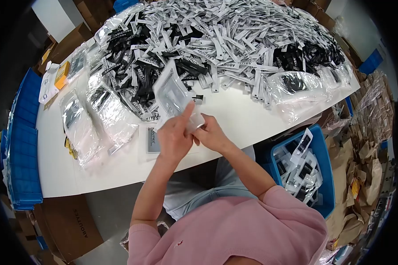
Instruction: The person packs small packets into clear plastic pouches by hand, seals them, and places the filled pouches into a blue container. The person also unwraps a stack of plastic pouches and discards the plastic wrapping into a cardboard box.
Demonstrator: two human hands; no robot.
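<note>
Both my left hand (174,140) and right hand (211,133) had fingers pinching the clear, rectangular plastic pouch (173,90) just beyond them; a loose pinch could have dropped it onto the white counter (234,115).

I wear a soft pink top (243,221), its short, loose sleeves ending near my elbows. A small red emblem (179,243) sits on the left of my chest, and the neckline curves at my throat, on the side away from the counter (234,119). My pale blue trousers (208,196) look lighter, almost grey-white, along the legs nearer the counter. My left hand (176,134) and right hand (212,134) are bare, like both forearms.
</note>
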